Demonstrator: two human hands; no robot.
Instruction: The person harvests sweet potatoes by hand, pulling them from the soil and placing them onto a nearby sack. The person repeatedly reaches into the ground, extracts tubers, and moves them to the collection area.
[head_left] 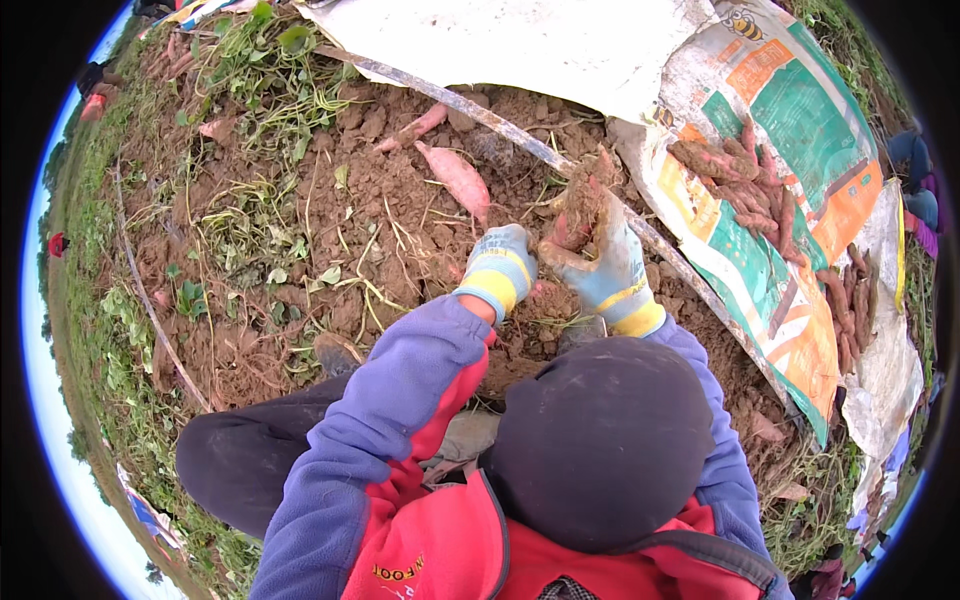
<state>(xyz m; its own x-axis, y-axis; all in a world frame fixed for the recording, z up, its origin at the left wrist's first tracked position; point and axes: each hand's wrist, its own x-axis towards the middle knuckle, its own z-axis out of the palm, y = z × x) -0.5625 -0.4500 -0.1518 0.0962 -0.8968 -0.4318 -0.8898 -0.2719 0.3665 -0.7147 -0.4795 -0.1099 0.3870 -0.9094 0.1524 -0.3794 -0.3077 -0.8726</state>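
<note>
My right hand, in a blue and yellow work glove, is wrapped round a soil-caked sweet potato, raised just above the loose earth. In a matching glove, my left hand is closed low over the soil. What its fingers hold, if anything, is hidden. Just beyond that hand lies a pink sweet potato, partly bare of dirt. A second, thinner sweet potato rests farther off on the clods.
Printed green, orange and white sacking at the right carries a heap of sweet potatoes. White sheeting spreads at the far side. A long pale strip crosses the soil diagonally. Cut vines lie at the left. Other people are at the edges.
</note>
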